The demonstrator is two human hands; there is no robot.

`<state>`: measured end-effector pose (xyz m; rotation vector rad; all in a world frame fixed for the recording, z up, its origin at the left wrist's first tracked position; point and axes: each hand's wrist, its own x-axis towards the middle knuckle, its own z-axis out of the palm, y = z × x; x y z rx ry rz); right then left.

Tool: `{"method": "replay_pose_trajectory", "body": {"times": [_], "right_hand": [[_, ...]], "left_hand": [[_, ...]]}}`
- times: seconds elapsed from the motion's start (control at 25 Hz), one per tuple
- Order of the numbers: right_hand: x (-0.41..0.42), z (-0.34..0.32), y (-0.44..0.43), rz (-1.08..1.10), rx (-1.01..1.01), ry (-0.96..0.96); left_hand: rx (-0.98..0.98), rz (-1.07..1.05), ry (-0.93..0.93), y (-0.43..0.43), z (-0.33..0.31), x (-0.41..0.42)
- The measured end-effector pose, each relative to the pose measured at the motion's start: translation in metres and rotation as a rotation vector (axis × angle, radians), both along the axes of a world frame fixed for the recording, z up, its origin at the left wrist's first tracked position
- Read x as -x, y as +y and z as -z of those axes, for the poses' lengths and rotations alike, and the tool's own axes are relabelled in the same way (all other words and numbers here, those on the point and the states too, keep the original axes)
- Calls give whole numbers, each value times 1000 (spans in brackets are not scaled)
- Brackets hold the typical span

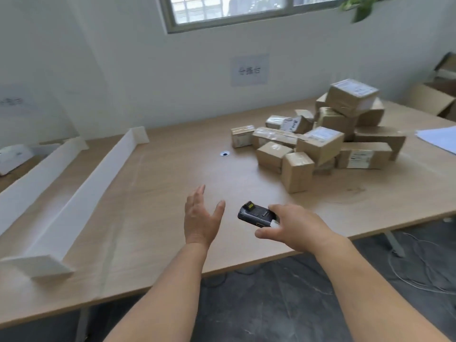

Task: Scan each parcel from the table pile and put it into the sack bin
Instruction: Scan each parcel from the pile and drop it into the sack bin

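Observation:
A pile of brown cardboard parcels (320, 134) with white labels lies on the far right of the wooden table (160, 193). My right hand (293, 225) grips a black handheld scanner (255, 213) just above the table's near middle, its head pointing left and away. My left hand (199, 218) hovers beside it to the left, palm facing right, fingers apart and holding nothing. The nearest parcel (297, 171) stands upright a short way beyond the scanner. No sack bin is in view.
Two long white divider strips (81, 193) run along the table's left part. A small blue-and-white disc (224, 153) lies mid-table. White paper sheets (439, 138) lie at the right edge, with open cardboard boxes (434, 99) behind. Cables trail on the dark floor at right.

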<state>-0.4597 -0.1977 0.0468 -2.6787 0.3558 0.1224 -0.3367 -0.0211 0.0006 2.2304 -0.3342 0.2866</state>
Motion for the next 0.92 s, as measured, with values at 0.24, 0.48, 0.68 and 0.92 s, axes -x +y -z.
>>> {"method": "replay_pose_trajectory", "body": {"times": [0.24, 0.48, 0.68, 0.92], "right_hand": [[4, 1, -93, 173, 35, 37], [-22, -6, -197, 308, 56, 71], [-58, -8, -267, 362, 40, 79], [-85, 2, -327, 370, 15, 100]], "left_hand": [[38, 211, 5, -125, 5, -26], [-1, 370, 38, -253, -4, -71], [-232, 458, 83, -336, -12, -126], [-620, 476, 181, -401, -13, -176]]}}
